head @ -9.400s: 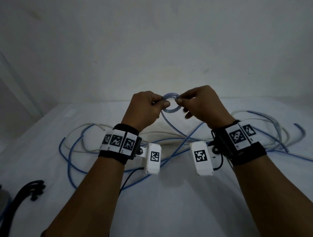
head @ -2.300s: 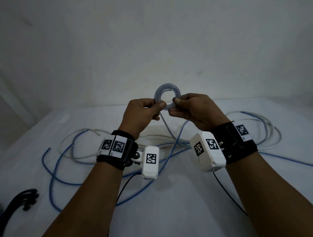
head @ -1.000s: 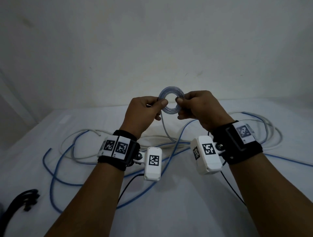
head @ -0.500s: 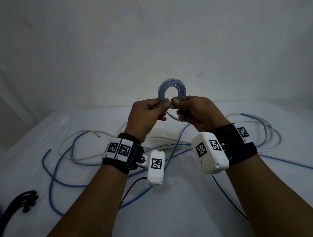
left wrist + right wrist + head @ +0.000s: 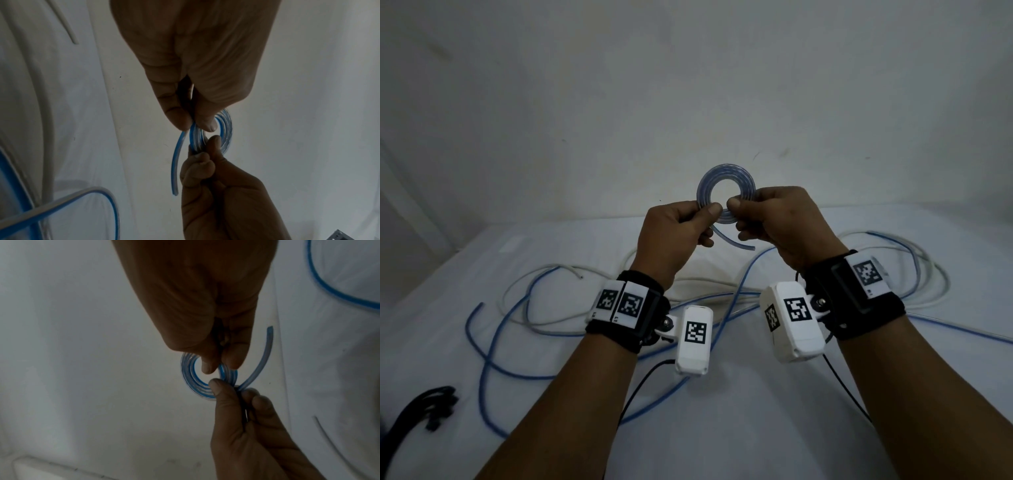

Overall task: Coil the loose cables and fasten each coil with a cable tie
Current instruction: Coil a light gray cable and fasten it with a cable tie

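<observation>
A small coil of clear-blue cable [image 5: 725,186] is held up in front of the wall, above the white table [image 5: 722,428]. My left hand [image 5: 708,215] pinches its lower left side. My right hand [image 5: 738,213] pinches its lower right, thumb tips almost touching. A short free end [image 5: 736,244] curves out under the hands. In the left wrist view my left hand [image 5: 194,125] grips the coil [image 5: 225,129] from above and my right hand [image 5: 207,150] from below. The right wrist view shows my right hand [image 5: 221,367] and left hand [image 5: 232,391] on the coil [image 5: 190,381].
Loose blue cable [image 5: 524,376] and white cable [image 5: 944,284] lie tangled across the table behind and beside my arms. A bundle of black cable ties [image 5: 431,407] lies at the near left edge. A plain wall stands close behind the table.
The long tail that ran from the coil down to the table has been wound in; only a short free end now sticks out. The coil has grown thicker and sits slightly higher.
</observation>
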